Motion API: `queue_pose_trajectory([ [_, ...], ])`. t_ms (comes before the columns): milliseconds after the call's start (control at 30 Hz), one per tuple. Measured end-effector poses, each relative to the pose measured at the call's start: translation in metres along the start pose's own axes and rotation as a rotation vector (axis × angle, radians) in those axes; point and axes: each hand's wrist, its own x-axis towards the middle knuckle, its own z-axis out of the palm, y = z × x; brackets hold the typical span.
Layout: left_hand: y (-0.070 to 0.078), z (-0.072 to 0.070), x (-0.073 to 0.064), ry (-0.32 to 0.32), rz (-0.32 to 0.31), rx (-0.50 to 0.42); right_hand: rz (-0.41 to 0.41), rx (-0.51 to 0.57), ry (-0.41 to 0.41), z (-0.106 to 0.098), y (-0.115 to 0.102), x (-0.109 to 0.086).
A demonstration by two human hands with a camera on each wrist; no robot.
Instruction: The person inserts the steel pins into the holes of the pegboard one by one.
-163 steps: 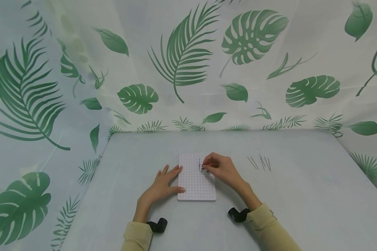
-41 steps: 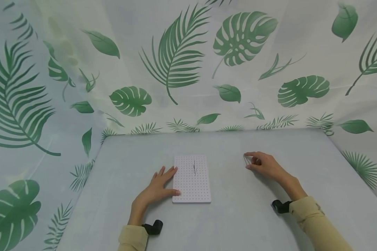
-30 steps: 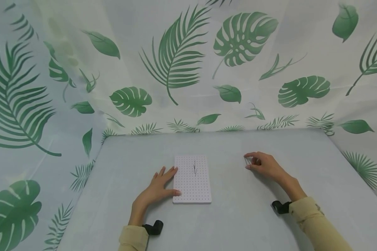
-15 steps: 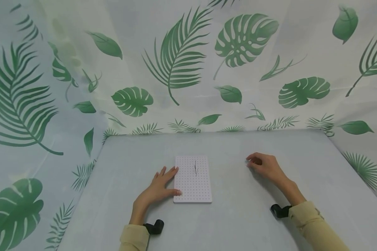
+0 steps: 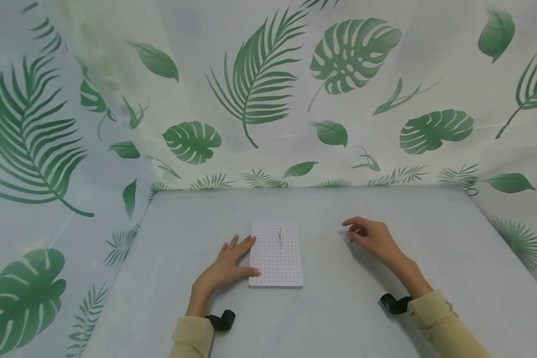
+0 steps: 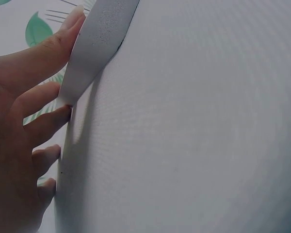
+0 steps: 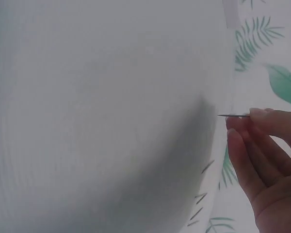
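Needle [image 7: 233,115] in the right hand [image 5: 372,237], pinched at thumb and fingertip, to the right of the perforated board [image 5: 273,272]; well apart from the left hand [image 5: 225,268]. Thin, dark, straight, tapering to a point at its free end. Left hand spread: fingers at the board's left edge, thumb over it toward the near corner. Board pale, small dark holes in rows; lies left of the middle of the table [image 5: 335,308], short of its far edge. 2 or more dark strokes [image 5: 280,238] toward the board's far edge; needles or shadows, cannot tell. At least 4 loose needles [image 7: 208,166] on the table near the right hand.
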Motion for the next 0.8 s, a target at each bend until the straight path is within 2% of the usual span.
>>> queue_pose_trajectory([
  [400,0.0,0.002,0.003,0.008,-0.016,0.011,-0.014,0.071,0.013,0.012,-0.021,0.002],
  [800,0.0,0.001,0.002,0.011,-0.011,-0.001,-0.018,0.095,0.023,0.024,-0.043,0.007],
])
